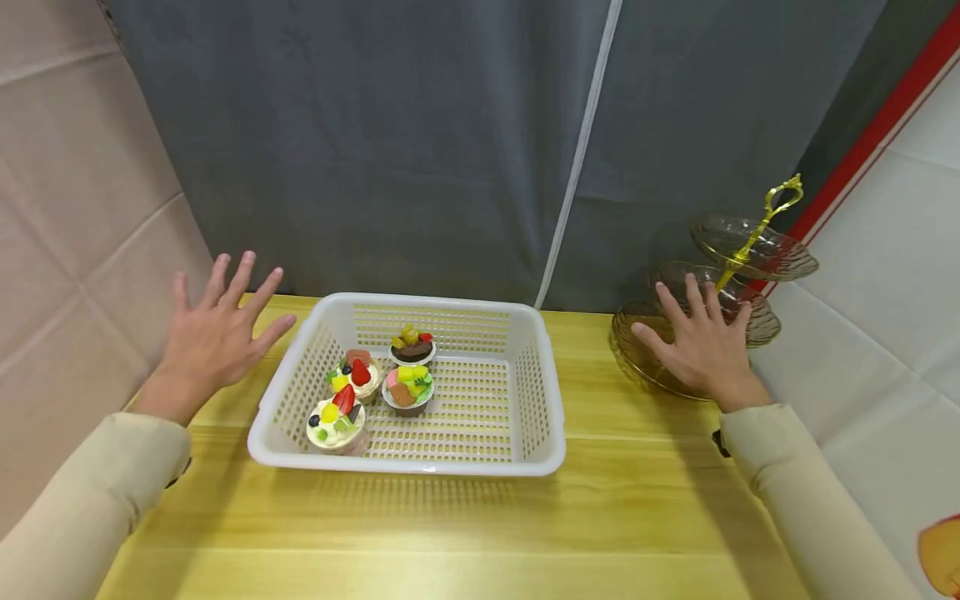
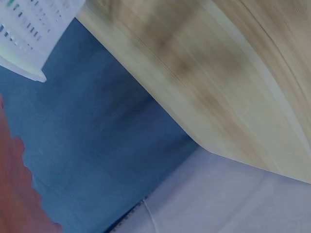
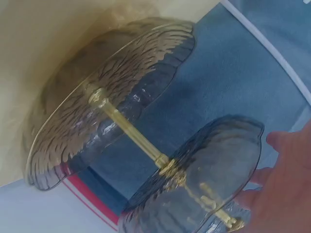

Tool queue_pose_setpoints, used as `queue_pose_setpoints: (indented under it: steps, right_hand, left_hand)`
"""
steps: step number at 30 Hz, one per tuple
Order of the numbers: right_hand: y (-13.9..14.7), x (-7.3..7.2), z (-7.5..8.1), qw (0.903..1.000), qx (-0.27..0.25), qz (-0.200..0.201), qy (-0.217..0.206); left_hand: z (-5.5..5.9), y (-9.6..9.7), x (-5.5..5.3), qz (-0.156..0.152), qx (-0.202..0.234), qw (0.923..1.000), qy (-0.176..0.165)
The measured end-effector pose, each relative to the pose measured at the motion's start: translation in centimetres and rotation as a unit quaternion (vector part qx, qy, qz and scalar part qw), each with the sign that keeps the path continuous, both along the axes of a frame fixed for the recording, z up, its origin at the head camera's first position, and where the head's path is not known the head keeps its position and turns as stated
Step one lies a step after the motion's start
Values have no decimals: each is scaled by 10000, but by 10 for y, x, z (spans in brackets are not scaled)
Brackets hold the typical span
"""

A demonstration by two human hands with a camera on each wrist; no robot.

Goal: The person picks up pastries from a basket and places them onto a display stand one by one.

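Note:
My left hand (image 1: 217, 337) hovers left of a white plastic basket (image 1: 480, 467), its fingers spread and nothing in it. Inside the basket's left half sit several fruit-topped cupcakes, among them a strawberry one with white cream (image 1: 333, 425) and a chocolate one (image 1: 412, 350). On the right, my right hand (image 1: 701, 350) has its fingers spread and holds nothing. In the head view it overlaps a tiered glass cake stand (image 1: 791, 260) with a gold handle, hiding part of the lower plates. The right wrist view shows the fingertips close to one plate (image 3: 228, 145); contact is unclear.
A wooden table (image 1: 465, 533) carries the basket and the stand. Behind it hangs a grey curtain (image 1: 360, 150) with a white cord (image 1: 581, 150). Pale panels flank both sides, the right one (image 1: 900, 275) close beside the stand.

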State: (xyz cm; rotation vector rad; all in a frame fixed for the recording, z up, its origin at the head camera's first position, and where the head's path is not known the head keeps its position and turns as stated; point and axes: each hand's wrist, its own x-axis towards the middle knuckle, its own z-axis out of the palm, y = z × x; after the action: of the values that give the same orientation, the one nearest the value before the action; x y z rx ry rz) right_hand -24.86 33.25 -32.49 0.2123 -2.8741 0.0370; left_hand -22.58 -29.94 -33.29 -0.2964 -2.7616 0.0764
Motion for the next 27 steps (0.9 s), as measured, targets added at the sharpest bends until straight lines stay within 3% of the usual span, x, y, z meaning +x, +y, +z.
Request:
queue_pose_setpoints:
  steps: [4, 12, 21, 27]
  right_hand:
    - [8, 3, 1, 9999, -30, -46, -89]
    - [29, 10, -1, 9991, 37, -204, -357]
    - [47, 8, 3, 9984, -400, -320, -229]
    - [56, 0, 7, 9940, -907, -457, -406]
  left_hand:
    - [-1, 6, 2, -219, -99, 9997, -60]
    - [-7, 13, 8, -1109, -140, 9934, -239]
    - [-8, 15, 21, -1350, -68, 9866, -909]
    - [-9, 13, 30, -1539, -90, 9828, -1015]
